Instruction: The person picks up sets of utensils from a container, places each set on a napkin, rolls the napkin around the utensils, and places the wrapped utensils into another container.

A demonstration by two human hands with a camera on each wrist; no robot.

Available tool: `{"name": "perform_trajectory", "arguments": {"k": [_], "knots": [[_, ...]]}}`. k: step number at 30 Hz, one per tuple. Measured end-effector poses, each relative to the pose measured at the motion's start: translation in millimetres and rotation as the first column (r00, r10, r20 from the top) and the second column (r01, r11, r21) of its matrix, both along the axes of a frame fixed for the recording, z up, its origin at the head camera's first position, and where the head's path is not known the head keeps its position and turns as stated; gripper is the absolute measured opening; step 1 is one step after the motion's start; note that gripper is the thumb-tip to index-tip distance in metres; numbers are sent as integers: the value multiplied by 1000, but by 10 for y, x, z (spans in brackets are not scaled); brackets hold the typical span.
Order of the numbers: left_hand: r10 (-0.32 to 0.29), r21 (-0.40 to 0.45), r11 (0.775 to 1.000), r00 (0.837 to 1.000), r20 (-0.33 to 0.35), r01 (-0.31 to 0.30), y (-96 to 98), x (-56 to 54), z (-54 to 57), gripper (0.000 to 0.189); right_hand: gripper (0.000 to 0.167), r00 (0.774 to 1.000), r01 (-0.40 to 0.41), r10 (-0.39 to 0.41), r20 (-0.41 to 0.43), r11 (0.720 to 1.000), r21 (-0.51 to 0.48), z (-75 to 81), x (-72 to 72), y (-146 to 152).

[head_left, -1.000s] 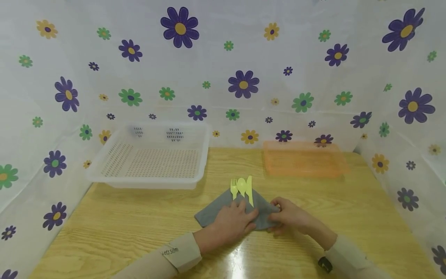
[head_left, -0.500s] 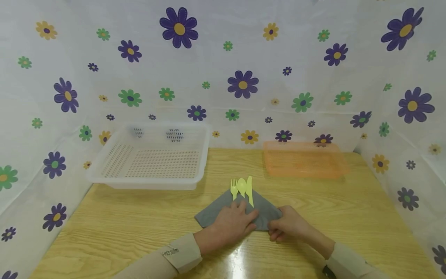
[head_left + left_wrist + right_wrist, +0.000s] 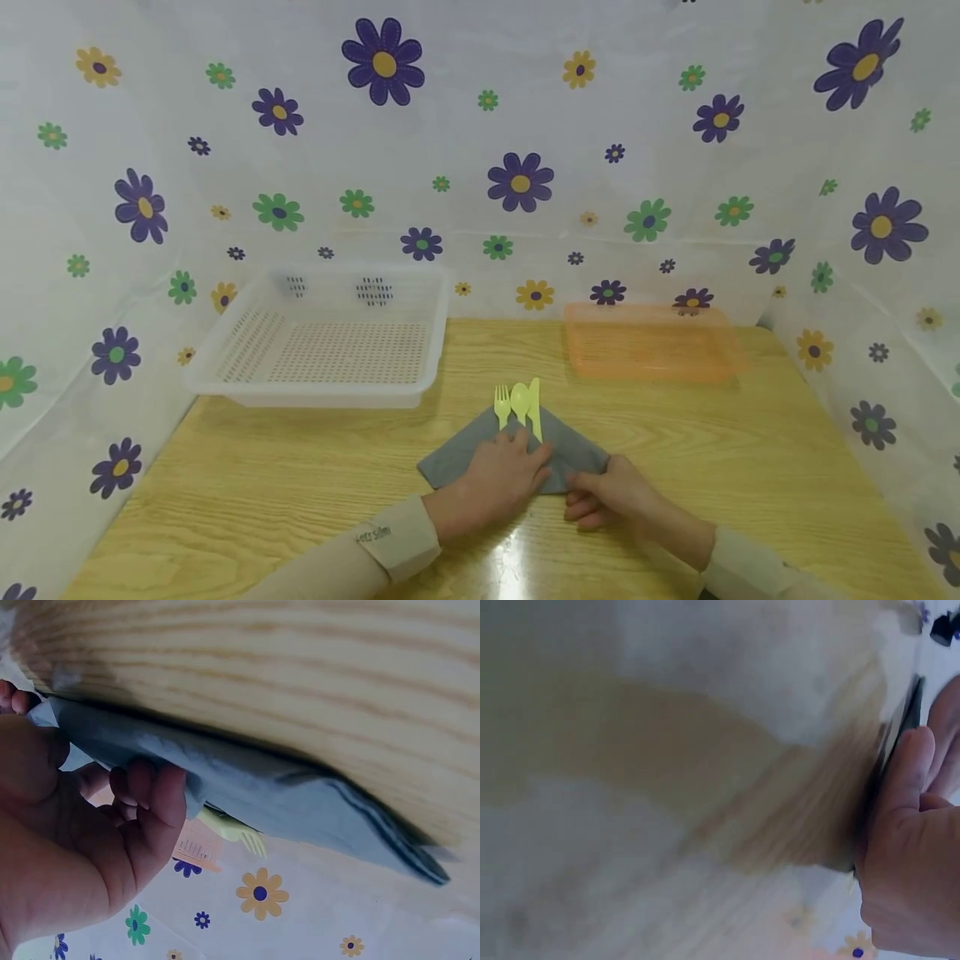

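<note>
Since a second ago, we see the right hand (image 3: pixel 626 493) shift slightly down the right side of the grey folded cloth (image 3: pixel 576 450), whose edge it now pinches, thumb on top and other fingers curled below. The left hand (image 3: pixel 498 475) rests on the cloth's middle with gently bent fingers, their tips touching it. The cloth lies front and centre on the yellowish wood-grain table (image 3: pixel 300 467). From its top poke a lime-yellow fork (image 3: pixel 502 404), a lime-yellow spoon (image 3: pixel 520 402) and a lime-yellow knife (image 3: pixel 535 408), side by side; cloth and left hand block our view of their lower ends. Behind, well apart from the hands, we find a white perforated plastic basket (image 3: pixel 315 388) at back left and a shallower translucent orange plastic basket (image 3: pixel 652 367) at back right. Around the table hangs a white flower-printed sheet (image 3: pixel 450 125); beige sleeves (image 3: pixel 405 537) cover parts of the tabletop.
</note>
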State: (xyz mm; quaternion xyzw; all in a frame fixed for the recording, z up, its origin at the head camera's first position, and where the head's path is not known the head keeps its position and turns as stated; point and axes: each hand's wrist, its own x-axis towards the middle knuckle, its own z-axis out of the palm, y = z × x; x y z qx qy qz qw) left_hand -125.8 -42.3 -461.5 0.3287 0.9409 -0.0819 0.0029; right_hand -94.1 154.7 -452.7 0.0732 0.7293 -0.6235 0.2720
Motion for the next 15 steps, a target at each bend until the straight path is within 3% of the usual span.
{"name": "perform_trajectory", "arguments": {"k": [5,10,15], "knots": [[25,47,999,999,44,-27,-1,-52,11,30,27,995,94,-93,-40,996,4,-33,52,-111],[20,65,998,996,81,-26,-4,-85,34,30,28,968,238,-240,-71,971,-36,-34,80,-216],[19,78,997,994,110,-28,-6,-95,31,28,24,974,225,-227,-11,971,-86,-31,132,-254]]}}
